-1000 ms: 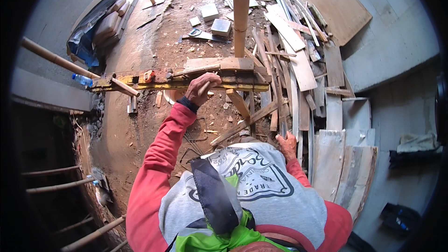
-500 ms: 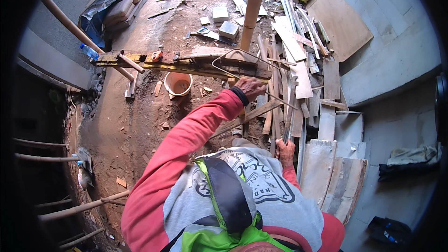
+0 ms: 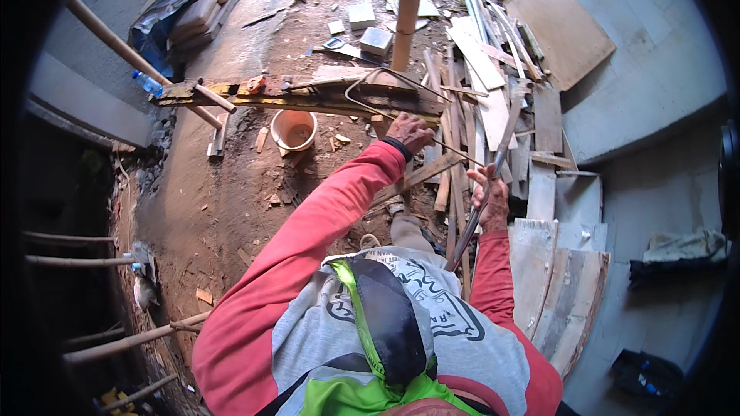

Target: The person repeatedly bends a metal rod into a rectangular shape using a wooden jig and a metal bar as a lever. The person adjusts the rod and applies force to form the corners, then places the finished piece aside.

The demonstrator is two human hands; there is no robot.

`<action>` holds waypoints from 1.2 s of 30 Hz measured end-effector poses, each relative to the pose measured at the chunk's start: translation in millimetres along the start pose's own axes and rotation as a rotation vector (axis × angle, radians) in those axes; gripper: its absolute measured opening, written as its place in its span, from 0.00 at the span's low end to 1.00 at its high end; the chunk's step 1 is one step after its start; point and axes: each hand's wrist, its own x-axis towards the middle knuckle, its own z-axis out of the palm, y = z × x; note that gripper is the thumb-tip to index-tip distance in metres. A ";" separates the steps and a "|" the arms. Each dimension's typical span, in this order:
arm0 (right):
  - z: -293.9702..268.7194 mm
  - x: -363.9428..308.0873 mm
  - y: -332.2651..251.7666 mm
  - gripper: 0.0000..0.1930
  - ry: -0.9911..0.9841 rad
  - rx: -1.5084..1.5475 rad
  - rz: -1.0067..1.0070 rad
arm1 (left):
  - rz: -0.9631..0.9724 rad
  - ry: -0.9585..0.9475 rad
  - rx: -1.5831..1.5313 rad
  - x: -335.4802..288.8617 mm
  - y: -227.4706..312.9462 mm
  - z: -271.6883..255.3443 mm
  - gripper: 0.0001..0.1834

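A thin metal rod (image 3: 368, 113), bent at several corners, lies across the wooden beam (image 3: 308, 100) in front of me. My left hand (image 3: 415, 132) is closed on it, and its straight end runs rightward past the hand. To the right, my right hand (image 3: 492, 196) holds a long dark metal bar (image 3: 499, 158), which slants from beside my torso up toward the wood pile. Some fingers of that hand are partly spread, with the bar lying across the palm. The bar's upper end is wider and close to the boards; its exact shape is hard to make out.
An orange tape measure (image 3: 255, 85) rests on the beam. Below stands a pale bucket (image 3: 294, 130). Beyond are a handsaw (image 3: 347, 49) and grey blocks (image 3: 376, 41). Scrap boards (image 3: 493, 115) crowd the right side. A bamboo post (image 3: 408, 11) rises behind the beam.
My right hand has moved up and forward, carrying the dark bar; its upper end now reaches farther up and right. My left hand stays on the bent rod, nearly unmoved.
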 end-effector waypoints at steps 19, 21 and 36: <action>12.3 104.2 -31.8 0.08 0.123 0.002 0.067 | -0.647 -0.468 -0.363 -68.3 -353.2 -32.7 0.28; 12.5 105.6 -36.3 0.09 0.156 -0.006 0.051 | -0.754 -0.594 -0.382 -58.4 -347.5 -59.2 0.26; 31.9 124.0 -49.7 0.06 0.096 -0.090 0.099 | -0.856 -0.246 0.310 -142.4 -408.2 -37.5 0.14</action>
